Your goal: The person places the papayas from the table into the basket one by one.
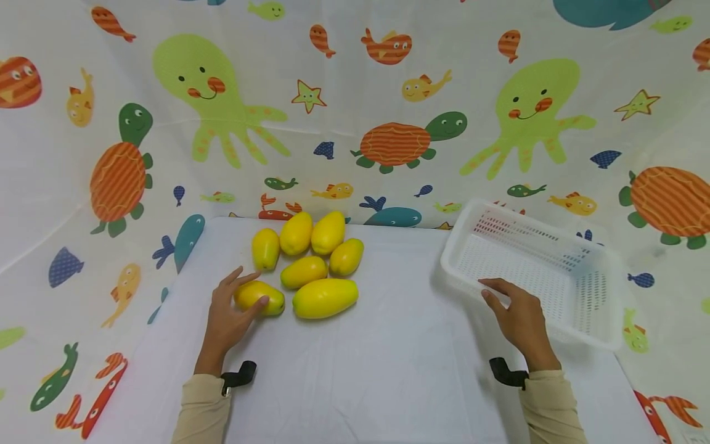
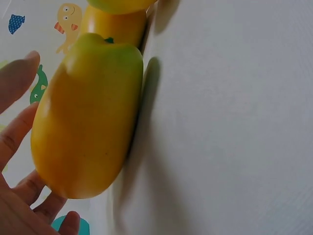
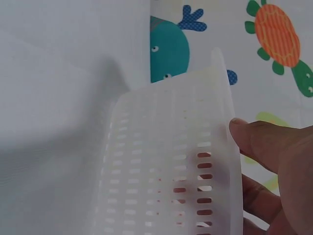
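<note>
Left hand (image 1: 227,317) curled around the nearest yellow mango (image 1: 259,297), thumb and fingers cupping it on the white table (image 1: 355,370). Right hand (image 1: 518,317) clamped on the near rim of the white perforated basket (image 1: 588,290), tilting it up. Smooth, oblong, green-tinged at the stem. Beyond the grip, six more mangoes (image 1: 310,256) clustered.

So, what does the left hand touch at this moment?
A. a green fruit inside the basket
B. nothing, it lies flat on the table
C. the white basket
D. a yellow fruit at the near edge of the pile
D: the left hand curls round a yellow fruit at the near edge of the pile, while the right hand is at the basket rim.
</note>
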